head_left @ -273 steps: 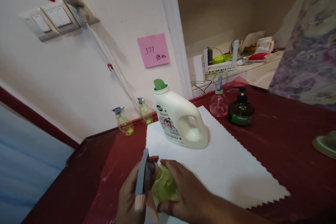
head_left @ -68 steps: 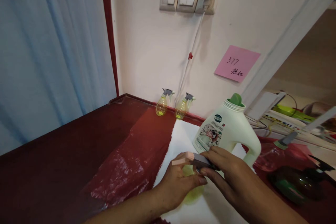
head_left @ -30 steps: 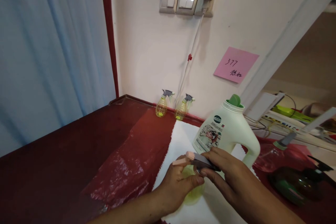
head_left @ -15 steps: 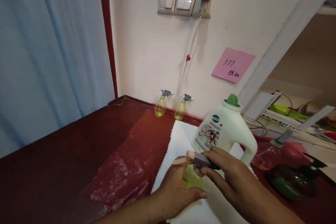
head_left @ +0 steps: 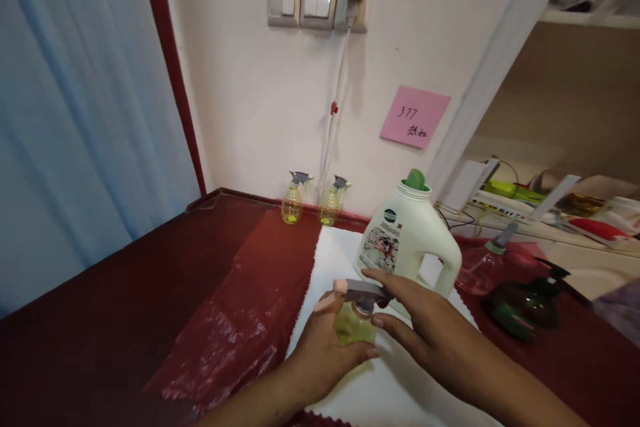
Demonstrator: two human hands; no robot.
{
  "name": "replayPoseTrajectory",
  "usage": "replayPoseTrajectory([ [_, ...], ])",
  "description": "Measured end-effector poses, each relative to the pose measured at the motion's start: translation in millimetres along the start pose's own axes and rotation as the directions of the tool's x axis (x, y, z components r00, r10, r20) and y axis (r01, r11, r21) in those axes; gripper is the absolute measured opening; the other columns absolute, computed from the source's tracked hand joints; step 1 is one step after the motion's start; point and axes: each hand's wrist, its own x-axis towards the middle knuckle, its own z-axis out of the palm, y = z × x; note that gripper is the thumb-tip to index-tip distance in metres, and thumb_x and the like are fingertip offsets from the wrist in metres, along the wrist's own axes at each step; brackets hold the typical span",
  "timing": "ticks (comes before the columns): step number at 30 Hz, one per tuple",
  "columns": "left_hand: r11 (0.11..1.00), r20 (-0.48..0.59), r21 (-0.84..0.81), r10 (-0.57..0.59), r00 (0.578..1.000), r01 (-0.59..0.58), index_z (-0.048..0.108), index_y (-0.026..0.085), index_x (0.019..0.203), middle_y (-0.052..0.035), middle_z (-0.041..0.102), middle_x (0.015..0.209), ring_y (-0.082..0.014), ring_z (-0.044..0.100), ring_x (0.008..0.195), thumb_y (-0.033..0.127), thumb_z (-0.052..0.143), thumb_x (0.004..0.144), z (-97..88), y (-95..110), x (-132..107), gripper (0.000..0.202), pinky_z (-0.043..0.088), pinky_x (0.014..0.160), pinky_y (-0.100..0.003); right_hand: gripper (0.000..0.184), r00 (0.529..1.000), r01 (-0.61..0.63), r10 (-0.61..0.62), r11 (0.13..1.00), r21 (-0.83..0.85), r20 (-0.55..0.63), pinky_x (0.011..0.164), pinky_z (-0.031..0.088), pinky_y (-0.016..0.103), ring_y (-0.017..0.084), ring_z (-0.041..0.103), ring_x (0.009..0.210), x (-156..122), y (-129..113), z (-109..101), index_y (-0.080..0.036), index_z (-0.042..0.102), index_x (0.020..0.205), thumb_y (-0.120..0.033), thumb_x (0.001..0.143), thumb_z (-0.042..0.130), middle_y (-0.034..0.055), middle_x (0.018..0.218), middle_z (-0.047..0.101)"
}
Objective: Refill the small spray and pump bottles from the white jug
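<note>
My left hand is wrapped around the body of a yellow-green spray bottle, thumb in front. The bottle stands nearly upright over a white sheet. Its grey trigger head has a pink nozzle and trigger pointing left. Around the back end of that head curl the fingers and thumb of my right hand, partly hiding it. Just behind stands a pale green detergent jug with a green spout in its open mouth.
Two similar spray bottles, a left one and a right one, stand against the wall. A clear pump bottle and a dark green pump bottle are at right. Red plastic film lies left of the sheet.
The view has shifted, so the whole scene sits further left. My right fingers have spread slightly and changed position around the trigger head; my left hand keeps its hold on the bottle.
</note>
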Motion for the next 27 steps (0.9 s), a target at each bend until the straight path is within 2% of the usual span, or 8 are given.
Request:
replayPoseTrajectory([
  [3,0.999,0.028,-0.041,0.005,1.0,-0.004,0.066,0.024,0.113,-0.0028,0.068,0.115,-0.0264,0.06,0.108,0.025,0.086,0.068,-0.7,-3.8,0.2,0.049,0.046,0.097,-0.035,0.06,0.997,-0.054,0.054,0.999,0.003,-0.05,0.107,0.044,0.05,0.025,0.054,0.128,-6.9,6.5,-0.9,-0.037,0.028,0.151,-0.042,0.096,0.053,0.0052,0.145,0.053],
  [7,0.999,-0.01,-0.017,-0.036,0.999,0.035,0.067,0.021,0.106,-0.0045,0.067,0.112,-0.0278,0.061,0.107,0.026,0.086,0.066,-1.7,-8.0,-0.2,0.044,0.047,0.095,-0.036,0.055,0.98,-0.057,0.058,0.998,0.011,-0.19,0.101,0.05,0.047,0.025,0.058,0.122,-20.7,7.1,-2.1,-0.039,0.032,0.148,-0.043,0.096,0.051,0.0041,0.139,0.056],
  [11,0.998,0.024,-0.052,-0.025,0.999,0.027,0.066,0.021,0.117,-0.0076,0.068,0.118,-0.0303,0.06,0.114,0.027,0.084,0.069,-2.4,-8.9,-0.3,0.052,0.045,0.101,-0.041,0.046,0.919,-0.056,0.054,0.998,0.006,-0.39,0.094,0.055,0.039,0.021,0.062,0.113,-38.8,13.5,9.7,-0.039,0.036,0.141,-0.041,0.098,0.05,0.0031,0.131,0.059],
  [13,0.996,0.032,-0.083,-0.028,0.999,0.031,0.066,0.021,0.121,-0.0089,0.068,0.119,-0.0316,0.06,0.116,0.029,0.082,0.071,-2.7,-8.3,-0.2,0.053,0.045,0.103,-0.044,0.041,0.905,-0.071,0.08,0.997,0.039,-0.419,0.091,0.056,0.037,0.02,0.063,0.109,-47.8,24.4,22.1,-0.037,0.039,0.138,-0.039,0.098,0.049,0.0043,0.131,0.059],
  [16,0.99,0.029,-0.134,-0.031,0.999,0.034,0.067,0.021,0.122,-0.0095,0.068,0.119,-0.0332,0.06,0.118,0.03,0.081,0.071,-2.7,-8.3,-0.4,0.054,0.046,0.103,-0.046,0.047,0.943,-0.141,0.174,0.981,0.134,-0.282,0.098,0.052,0.041,0.023,0.059,0.12,-56.3,43.9,45.7,-0.03,0.04,0.14,-0.036,0.095,0.051,0.0091,0.14,0.053],
  [21,0.973,0.071,-0.227,-0.022,0.997,0.038,0.063,0.021,0.126,-0.01,0.068,0.123,-0.0316,0.062,0.117,0.028,0.079,0.075,-2.0,-13.0,-1.5,0.053,0.048,0.103,-0.045,0.092,0.96,-0.274,0.282,0.926,0.261,0.008,0.118,0.027,0.054,0.035,0.032,0.144,-46.8,44.5,82.2,-0.015,0.03,0.152,-0.04,0.074,0.072,0.019,0.158,0.032],
  [24,0.959,0.081,-0.279,-0.035,0.996,0.057,0.062,0.02,0.124,-0.0107,0.07,0.119,-0.0304,0.067,0.11,0.03,0.077,0.079,-3.4,-15.8,-1.6,0.048,0.053,0.096,-0.041,0.107,0.983,-0.176,0.182,0.93,0.323,0.011,0.117,0.029,0.053,0.038,0.036,0.141,-30.4,27.4,95.9,-0.013,0.031,0.152,-0.042,0.062,0.082,0.0205,0.154,0.039],
  [27,0.984,0.038,-0.175,-0.025,0.999,0.031,0.065,0.02,0.119,-0.0096,0.071,0.112,-0.0297,0.068,0.105,0.037,0.076,0.079,-7.0,-16.2,-0.2,0.045,0.057,0.089,-0.037,0.11,0.979,-0.156,0.19,0.933,0.324,-0.074,0.111,0.037,0.051,0.038,0.045,0.134,-16.0,14.6,103.8,-0.015,0.033,0.151,-0.037,0.056,0.085,0.0192,0.147,0.048],
])
